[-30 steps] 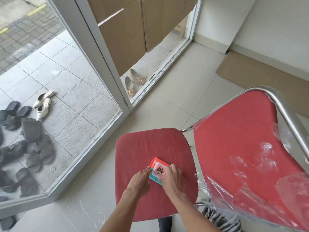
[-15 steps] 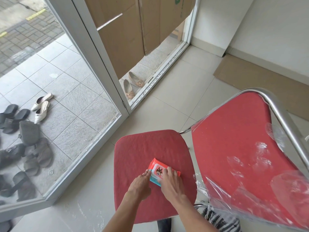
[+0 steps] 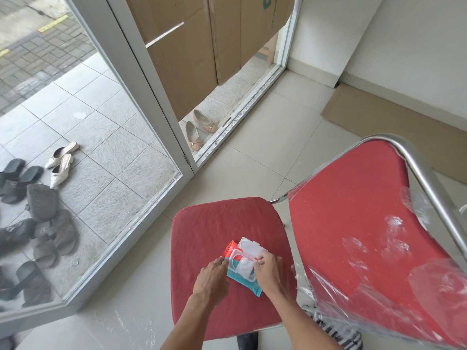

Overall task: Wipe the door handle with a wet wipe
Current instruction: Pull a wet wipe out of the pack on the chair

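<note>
A red and teal wet wipe pack (image 3: 243, 282) lies on the red seat of a chair (image 3: 214, 223). Its white lid (image 3: 250, 246) is flipped open and a white wipe (image 3: 244, 266) shows in the opening. My left hand (image 3: 211, 279) holds the pack's left edge with bent fingers. My right hand (image 3: 266, 271) pinches the wipe at the opening's right side. No door handle is in view.
The chair's red backrest (image 3: 353, 223), in a metal frame and torn plastic wrap, rises to the right. A white-framed glass door (image 3: 151, 97) stands ahead to the left, with several shoes (image 3: 38, 210) on the tiles outside. Cardboard sheets (image 3: 394, 122) lie on the floor at the far right.
The pack's lid was closed under my right hand; it now stands open. My right fingers have gone to the wipe in the opening. My left hand stays at the pack's left edge.
</note>
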`<state>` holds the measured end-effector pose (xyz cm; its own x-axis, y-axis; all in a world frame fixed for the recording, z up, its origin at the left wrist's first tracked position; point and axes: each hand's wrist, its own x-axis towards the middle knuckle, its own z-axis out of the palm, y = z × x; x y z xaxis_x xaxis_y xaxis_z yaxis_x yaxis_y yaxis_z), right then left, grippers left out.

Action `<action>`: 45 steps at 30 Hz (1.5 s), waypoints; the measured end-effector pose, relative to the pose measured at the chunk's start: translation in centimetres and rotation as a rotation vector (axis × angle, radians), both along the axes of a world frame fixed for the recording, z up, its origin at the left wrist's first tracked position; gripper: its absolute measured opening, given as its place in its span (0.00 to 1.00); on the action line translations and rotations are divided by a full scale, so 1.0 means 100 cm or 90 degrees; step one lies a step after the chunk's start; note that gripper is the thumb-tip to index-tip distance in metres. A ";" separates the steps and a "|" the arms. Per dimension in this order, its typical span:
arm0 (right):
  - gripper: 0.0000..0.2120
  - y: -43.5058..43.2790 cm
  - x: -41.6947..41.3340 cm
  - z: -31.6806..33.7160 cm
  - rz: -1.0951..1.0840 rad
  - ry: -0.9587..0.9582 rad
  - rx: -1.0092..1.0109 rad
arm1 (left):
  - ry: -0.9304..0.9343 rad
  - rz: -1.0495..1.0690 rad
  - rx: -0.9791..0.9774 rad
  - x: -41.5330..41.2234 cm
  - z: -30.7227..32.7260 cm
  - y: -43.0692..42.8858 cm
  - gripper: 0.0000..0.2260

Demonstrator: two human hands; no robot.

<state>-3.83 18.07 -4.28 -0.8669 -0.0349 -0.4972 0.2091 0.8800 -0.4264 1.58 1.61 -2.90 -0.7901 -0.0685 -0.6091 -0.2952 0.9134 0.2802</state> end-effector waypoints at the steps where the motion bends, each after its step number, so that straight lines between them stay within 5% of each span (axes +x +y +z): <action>1: 0.05 -0.001 0.003 0.000 0.005 -0.007 -0.012 | 0.017 0.004 0.002 0.000 0.000 0.001 0.24; 12: 0.21 -0.013 0.023 -0.003 -0.036 0.010 -0.064 | 0.045 -0.008 0.022 -0.003 0.003 0.005 0.22; 16: 0.08 -0.017 0.020 -0.005 -0.026 0.040 -0.056 | 0.045 0.000 0.027 -0.003 0.007 0.003 0.21; 21: 0.03 -0.017 0.015 0.007 -0.071 0.332 -0.075 | 0.037 0.016 0.031 -0.003 0.014 0.001 0.21; 26: 0.08 -0.014 0.009 0.016 -0.111 0.228 -0.199 | 0.034 0.013 0.011 -0.002 0.022 -0.003 0.20; 30: 0.05 -0.009 0.029 0.005 0.034 0.148 -0.160 | 0.049 0.024 -0.017 -0.003 0.026 -0.006 0.19; 33: 0.16 -0.009 0.046 -0.011 0.157 0.097 -0.064 | 0.040 0.026 -0.002 -0.004 0.028 -0.006 0.19; 38: 0.20 -0.017 0.061 -0.006 0.221 0.037 -0.046 | 0.008 0.008 0.000 0.001 0.033 -0.009 0.23; 45: 0.07 -0.017 0.040 0.029 0.187 0.048 -0.040 | 0.027 0.017 0.015 -0.008 0.069 -0.012 0.20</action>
